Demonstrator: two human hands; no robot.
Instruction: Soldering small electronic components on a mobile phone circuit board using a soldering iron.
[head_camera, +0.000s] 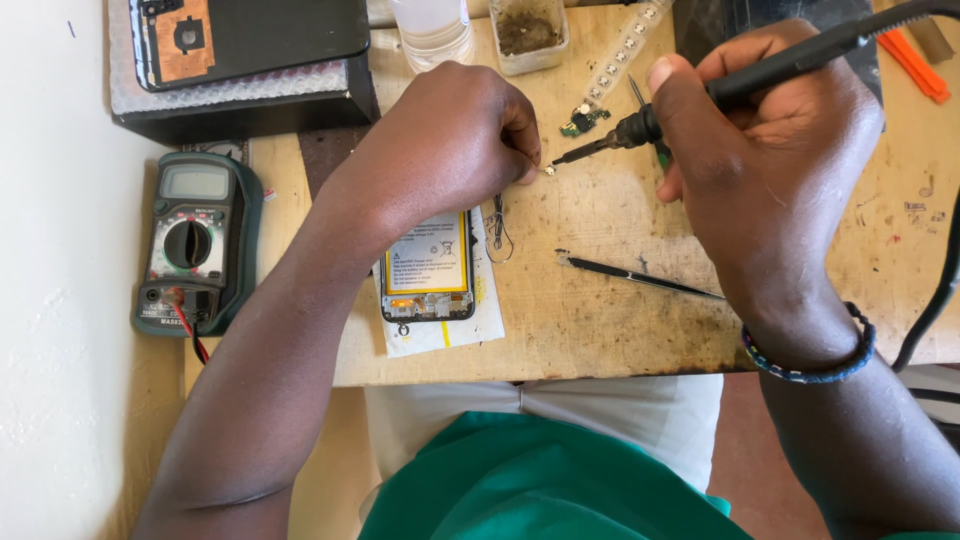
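Right hand: closed around a soldering iron, long axis slanted down-left across the upper centre.
Left hand: fingers pinched on a tiny part, held against the worktop.
Relation: the iron's tip is seen just right of the part; the left hand is nearer.

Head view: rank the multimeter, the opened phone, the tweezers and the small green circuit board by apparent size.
1. multimeter
2. opened phone, partly hidden by the left arm, so unsure
3. tweezers
4. small green circuit board
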